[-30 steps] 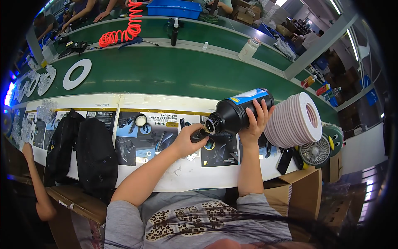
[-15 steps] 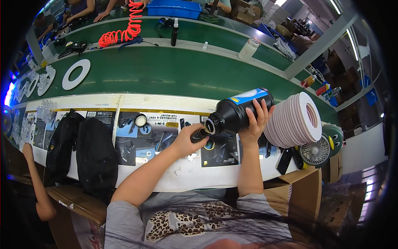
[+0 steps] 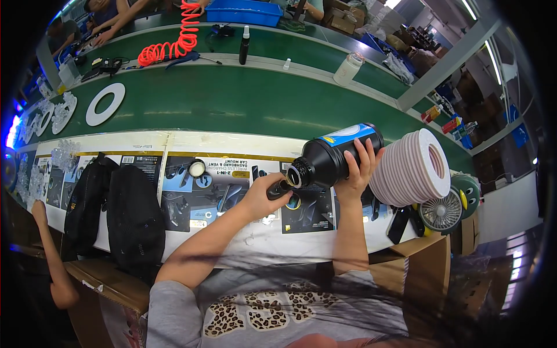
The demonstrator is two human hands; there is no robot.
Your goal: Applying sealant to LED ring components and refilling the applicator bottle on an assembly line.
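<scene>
My right hand (image 3: pixel 358 169) is wrapped round a large black bottle (image 3: pixel 325 152) with a blue label, tilted so its uncapped mouth points left and down. In my left hand (image 3: pixel 265 196), pinched between the fingers, is a small black bottle (image 3: pixel 278 189), mostly hidden by the hand. Its top meets the large bottle's mouth. I cannot make out any liquid passing between them. On the printed sheets (image 3: pixel 307 211) below, a round cap with a pale inside (image 3: pixel 196 169) lies to the left of my left hand.
Stacked white rings (image 3: pixel 406 168) and a small fan (image 3: pixel 441 212) stand to the right. Black cloth-like covers (image 3: pixel 136 211) lie left. Beyond runs a green conveyor belt (image 3: pixel 220 104) carrying a white ring (image 3: pixel 105 104). Another person's arm (image 3: pixel 51 249) reaches in at far left.
My hands and both bottles hold nearly the same place. The white ring on the belt has shifted slightly left. Across the bench, another person's arms have moved left.
</scene>
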